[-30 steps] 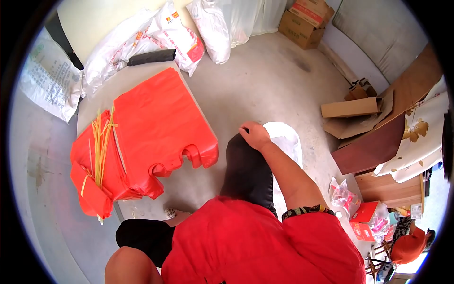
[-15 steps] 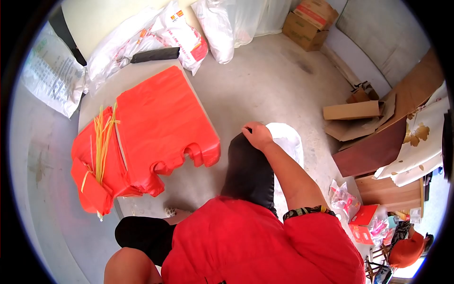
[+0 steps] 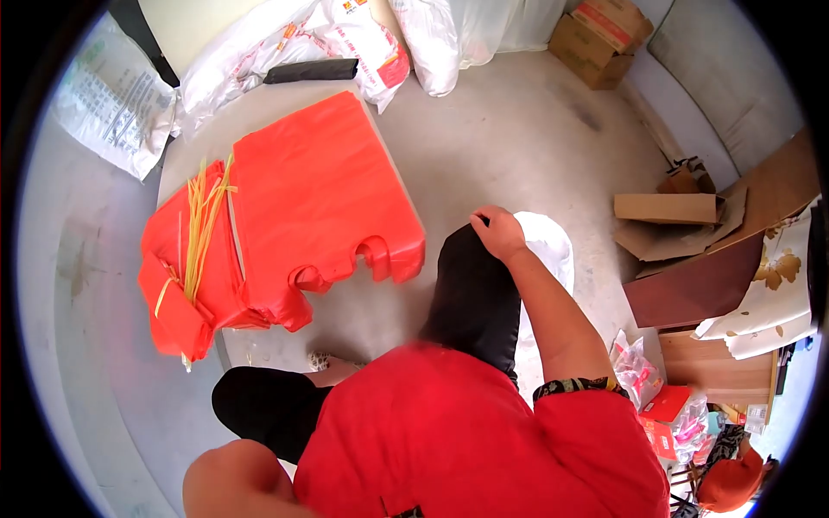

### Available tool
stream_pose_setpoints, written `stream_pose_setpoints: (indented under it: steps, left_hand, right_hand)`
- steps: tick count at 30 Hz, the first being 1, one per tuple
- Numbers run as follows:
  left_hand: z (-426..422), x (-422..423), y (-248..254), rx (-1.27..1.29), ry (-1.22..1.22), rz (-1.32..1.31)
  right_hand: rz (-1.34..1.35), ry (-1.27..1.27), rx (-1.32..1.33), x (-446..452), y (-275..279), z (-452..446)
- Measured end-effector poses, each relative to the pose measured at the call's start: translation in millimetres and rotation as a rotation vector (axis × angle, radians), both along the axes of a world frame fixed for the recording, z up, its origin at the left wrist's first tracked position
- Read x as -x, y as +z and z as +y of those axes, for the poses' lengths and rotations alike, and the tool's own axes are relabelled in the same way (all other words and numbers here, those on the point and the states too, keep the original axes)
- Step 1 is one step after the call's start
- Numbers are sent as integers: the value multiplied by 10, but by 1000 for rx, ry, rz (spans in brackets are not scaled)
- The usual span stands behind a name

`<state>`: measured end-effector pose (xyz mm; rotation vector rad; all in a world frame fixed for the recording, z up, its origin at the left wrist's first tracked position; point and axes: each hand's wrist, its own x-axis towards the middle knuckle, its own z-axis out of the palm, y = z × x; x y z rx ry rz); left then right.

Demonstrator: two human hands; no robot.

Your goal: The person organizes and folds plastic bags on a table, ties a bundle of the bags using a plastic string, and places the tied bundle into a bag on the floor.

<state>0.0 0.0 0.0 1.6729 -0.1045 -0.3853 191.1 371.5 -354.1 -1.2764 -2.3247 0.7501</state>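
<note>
My right hand [image 3: 499, 233] rests on the knee of my black trousers [image 3: 471, 302], its fingers laid over the cloth and holding nothing. Of my left arm only a bare, bent part [image 3: 237, 475] shows at the lower left, and the hand is out of sight. Left of the knee, a stack of red plastic bags [image 3: 319, 190] lies flat on a low table [image 3: 194, 142], its cut-out edge towards me. More folded red bags [image 3: 160, 233] lie at the left, with yellow strips [image 3: 203, 224] across them. A black roll [image 3: 311, 71] is at the table's far edge.
White printed sacks [image 3: 363, 43] stand behind the table, and another sack [image 3: 117, 95] is at the left. Cardboard boxes [image 3: 596, 52] stand at the far wall. Opened cardboard [image 3: 665, 208] lies at the right. A person in orange [image 3: 732, 479] is at the lower right.
The camera view has turned, so the table and bags appear higher and further right. My right hand stays on the knee. Nothing was taken hold of or let go.
</note>
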Motion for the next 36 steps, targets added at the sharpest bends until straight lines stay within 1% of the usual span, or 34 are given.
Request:
stream_pose_setpoints:
  steps: [1, 3, 4, 6, 8, 10, 13, 16, 17, 19, 24, 27, 29, 31, 34, 36]
  left_hand:
    - [276, 152, -43, 6, 3, 1]
    - [238, 410, -522, -639, 768, -376]
    - [261, 465, -710, -678, 1053, -164]
    - [509, 597, -1118, -869, 1427, 260]
    - [731, 714, -1676, -1054, 1504, 876]
    - [824, 952, -2313, -1478, 1275, 1061]
    - [983, 944, -2901, -1316, 1630, 660]
    - [1171, 853, -3314, -1314, 1849, 658]
    - [1241, 876, -3443, -1391, 1846, 685]
    - [1419, 909, -3551, -1542, 1835, 738]
    - [1563, 904, -3548, -1459, 1878, 784]
    - [1580, 962, -3583, -1397, 1887, 793]
    - [1537, 982, -3577, -1371, 1880, 806]
    - [1490, 962, -3463, -1374, 1858, 815]
    - [1285, 928, -3316, -1330, 1869, 741]
    - [1114, 962, -3309, -1306, 1846, 800]
  right_hand:
    - [-3, 4, 1, 0, -7, 2]
    - [3, 14, -7, -5, -21, -5]
    - [14, 18, -15, -11, -19, -6]
    - [25, 20, -18, -13, -9, -8]
    - [22, 14, -4, -34, -15, -1]
    - [22, 6, -4, -35, -54, 21]
    - [32, -8, 14, -27, 1, -8]
    - [9, 2, 16, 14, -44, 78]
    - [1, 11, 18, 43, -66, 97]
    - [-20, 22, 38, 102, -50, 98]
    - [-108, 38, 78, 206, -87, 151]
    - [-103, 54, 78, 202, -22, 149]
    - [-83, 47, 98, 207, -31, 152]
    - [-60, 45, 93, 230, -29, 132]
    - [-10, 61, 42, 249, 1, 77]
    - [49, 92, -4, 255, 27, 32]
